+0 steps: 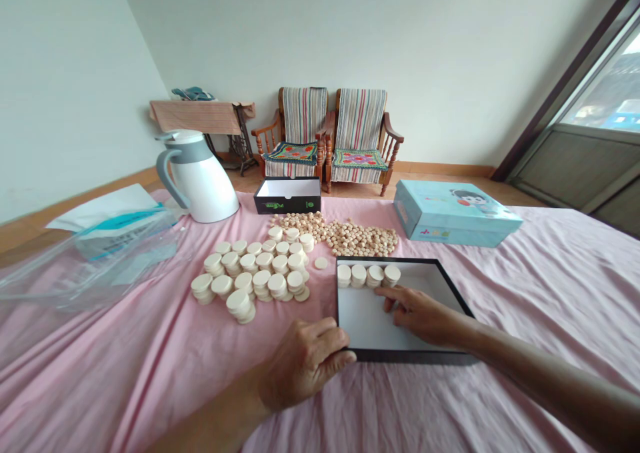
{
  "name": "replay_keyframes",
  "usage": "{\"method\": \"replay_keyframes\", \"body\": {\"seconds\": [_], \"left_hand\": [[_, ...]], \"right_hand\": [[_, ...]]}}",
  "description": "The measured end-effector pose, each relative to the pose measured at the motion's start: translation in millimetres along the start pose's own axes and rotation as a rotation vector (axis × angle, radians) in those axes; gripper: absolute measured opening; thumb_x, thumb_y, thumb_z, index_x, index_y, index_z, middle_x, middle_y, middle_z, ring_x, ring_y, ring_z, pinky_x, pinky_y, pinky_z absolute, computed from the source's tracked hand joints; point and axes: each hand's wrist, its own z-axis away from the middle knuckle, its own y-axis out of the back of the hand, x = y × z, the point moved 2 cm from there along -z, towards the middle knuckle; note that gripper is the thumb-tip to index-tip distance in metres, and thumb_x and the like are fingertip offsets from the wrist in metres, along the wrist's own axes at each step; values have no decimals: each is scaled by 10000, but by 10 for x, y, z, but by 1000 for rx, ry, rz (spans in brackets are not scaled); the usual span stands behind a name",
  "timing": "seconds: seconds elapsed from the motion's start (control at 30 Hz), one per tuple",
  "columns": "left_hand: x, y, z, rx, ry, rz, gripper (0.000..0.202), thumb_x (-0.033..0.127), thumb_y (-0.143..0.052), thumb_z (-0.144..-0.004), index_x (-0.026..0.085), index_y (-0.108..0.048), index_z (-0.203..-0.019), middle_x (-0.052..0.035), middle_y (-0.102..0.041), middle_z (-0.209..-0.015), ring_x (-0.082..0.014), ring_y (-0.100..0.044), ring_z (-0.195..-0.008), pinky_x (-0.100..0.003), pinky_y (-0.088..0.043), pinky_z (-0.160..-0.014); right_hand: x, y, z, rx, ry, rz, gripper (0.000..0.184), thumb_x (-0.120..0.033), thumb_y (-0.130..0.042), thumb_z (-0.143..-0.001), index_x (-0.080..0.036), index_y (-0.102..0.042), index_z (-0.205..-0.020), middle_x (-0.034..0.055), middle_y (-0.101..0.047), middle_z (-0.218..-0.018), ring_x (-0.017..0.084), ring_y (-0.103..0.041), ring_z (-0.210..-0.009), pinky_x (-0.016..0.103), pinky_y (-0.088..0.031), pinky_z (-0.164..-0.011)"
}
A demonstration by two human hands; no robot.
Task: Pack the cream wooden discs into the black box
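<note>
A shallow black box (453, 293) with a white inside lies on the pink cloth in front of me. Several short stacks of pale round discs (369, 275) stand in a row along its far wall. My right hand (417, 312) rests inside the box, fingers stretched flat towards the rightmost stack and holding nothing. My left hand (305, 362) curls over the box's near left corner, thumb pressed on the rim. To the left, many more disc stacks (253, 276) stand in rows on the cloth.
A heap of small round pieces (345, 234) lies behind the box. One loose disc (321, 263) sits near it. Further back are a small black box (288, 196), a white jug (197, 176) and a light blue carton (453, 213). Clear plastic bags (95, 246) lie at the left.
</note>
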Motion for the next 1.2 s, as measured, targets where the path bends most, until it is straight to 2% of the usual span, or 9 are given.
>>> {"method": "replay_keyframes", "body": {"seconds": [0.1, 0.23, 0.3, 0.43, 0.53, 0.67, 1.0, 1.1, 1.2], "left_hand": [[-14, -13, 9, -10, -3, 10, 285, 346, -382, -968, 160, -536, -818, 16, -482, -645, -94, -510, -563, -193, -352, -537], [-26, -25, 18, -17, 1, -2, 269, 345, -399, -962, 162, -539, -823, 12, -500, -652, -98, -520, -579, -199, -347, -542], [-25, -24, 16, -11, -1, 3, 276, 352, -393, -964, 163, -537, -824, 12, -502, -652, -99, -522, -578, -202, -346, -542], [-18, -18, 6, -3, -5, 20, 285, 347, -379, -968, 159, -533, -819, 15, -483, -646, -95, -509, -565, -199, -346, -538], [-16, -19, 4, 2, -8, 14, 279, 342, -381, -968, 160, -534, -823, 18, -480, -648, -94, -510, -566, -197, -348, -540], [-19, -24, 7, -6, -6, 22, 282, 343, -385, -967, 161, -534, -811, 19, -474, -647, -93, -511, -566, -196, -351, -541], [-10, -10, -1, -11, -1, 34, 270, 338, -386, -966, 164, -534, -821, 21, -473, -646, -93, -510, -560, -192, -358, -534], [-11, -13, 2, -13, 5, 33, 279, 345, -387, -966, 161, -537, -818, 18, -478, -648, -93, -514, -565, -191, -360, -541], [-16, -16, 8, -11, 8, 27, 284, 346, -392, -963, 156, -540, -813, 15, -480, -654, -93, -516, -566, -195, -362, -548]], "right_hand": [[-5, 25, 28, 18, -1, -17, 542, -80, -424, -676, -117, -588, -1192, 87, -657, -986, 152, -599, -739, 259, -451, -709], [79, 111, 79, 20, -52, -107, 317, -136, -439, -683, -157, -659, -910, 47, -676, -802, 146, -612, -650, 252, -452, -627], [183, 167, 80, 102, -132, -151, 246, -164, -437, -682, -164, -636, -826, 37, -667, -741, 153, -621, -629, 260, -460, -605], [322, 213, 29, 301, -181, -321, 378, -169, -472, -621, -156, -628, -964, 77, -686, -935, 209, -645, -872, 325, -493, -790], [283, 166, -21, 258, -127, -525, 440, -168, -488, -610, -149, -632, -1025, 93, -681, -1037, 239, -616, -1009, 367, -455, -916], [223, 99, -66, 210, -96, -626, 459, -169, -500, -614, -140, -634, -1052, 83, -688, -1038, 248, -614, -1010, 368, -452, -925], [241, 141, -92, 175, -82, -494, 439, -157, -481, -633, -132, -626, -1047, 76, -688, -1016, 232, -622, -961, 348, -461, -884], [212, 199, -26, 182, -143, -374, 455, -153, -474, -654, -133, -609, -1088, 97, -670, -1073, 231, -623, -981, 335, -467, -858], [186, 226, 66, 189, -215, -187, 387, -169, -483, -682, -123, -616, -1044, 119, -672, -1042, 215, -647, -861, 315, -481, -764]]}}
